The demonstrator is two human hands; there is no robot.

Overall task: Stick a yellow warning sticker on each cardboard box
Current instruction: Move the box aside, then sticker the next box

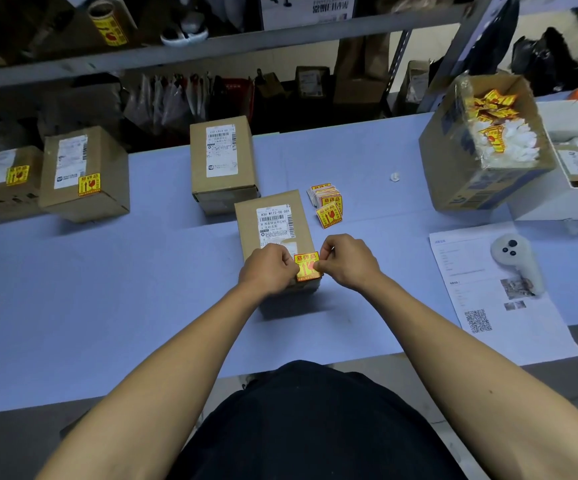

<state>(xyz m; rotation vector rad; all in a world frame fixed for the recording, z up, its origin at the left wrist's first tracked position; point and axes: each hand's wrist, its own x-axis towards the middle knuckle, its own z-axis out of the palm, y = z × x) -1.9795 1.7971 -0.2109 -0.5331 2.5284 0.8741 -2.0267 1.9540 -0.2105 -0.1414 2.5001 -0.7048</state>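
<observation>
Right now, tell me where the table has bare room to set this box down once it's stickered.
The widest bare stretch lies left of the box in hand, between it and the two stickered boxes. A smaller patch sits between the sticker stack and the open scrap box. The right side is crowded by the printed sheet and the controller.

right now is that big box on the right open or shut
Open. The big box has no lid over its top, and you can see loose yellow stickers and white paper scraps inside.
</observation>
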